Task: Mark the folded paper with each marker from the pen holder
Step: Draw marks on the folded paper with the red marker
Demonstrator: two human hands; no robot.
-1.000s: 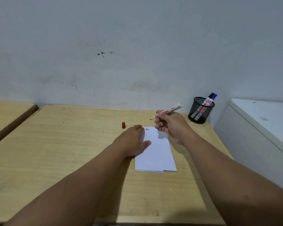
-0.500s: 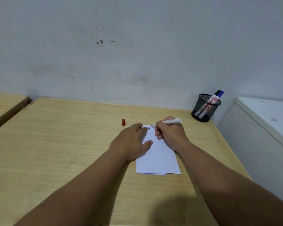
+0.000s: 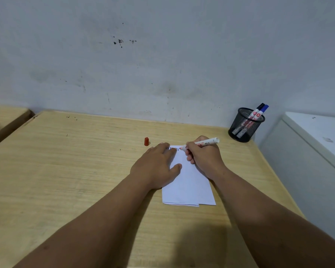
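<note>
A folded white paper (image 3: 190, 182) lies on the wooden desk (image 3: 75, 171). My left hand (image 3: 157, 167) rests flat on its left part, fingers spread. My right hand (image 3: 203, 157) grips a white marker (image 3: 205, 143) whose red tip touches the paper's top edge, beside a row of short dark strokes. The marker's red cap (image 3: 146, 141) stands on the desk to the left of the paper. At the desk's back right corner stands a black mesh pen holder (image 3: 244, 125), which holds two markers (image 3: 256, 114), one black-capped and one blue-capped.
A grey wall rises just behind the desk. A white cabinet (image 3: 317, 144) stands against the desk's right side. Another wooden surface (image 3: 2, 120) sits at the far left, across a gap.
My right hand has come down from above the paper, and the marker's tip now touches the paper's top edge. My left hand stays flat on the paper.
</note>
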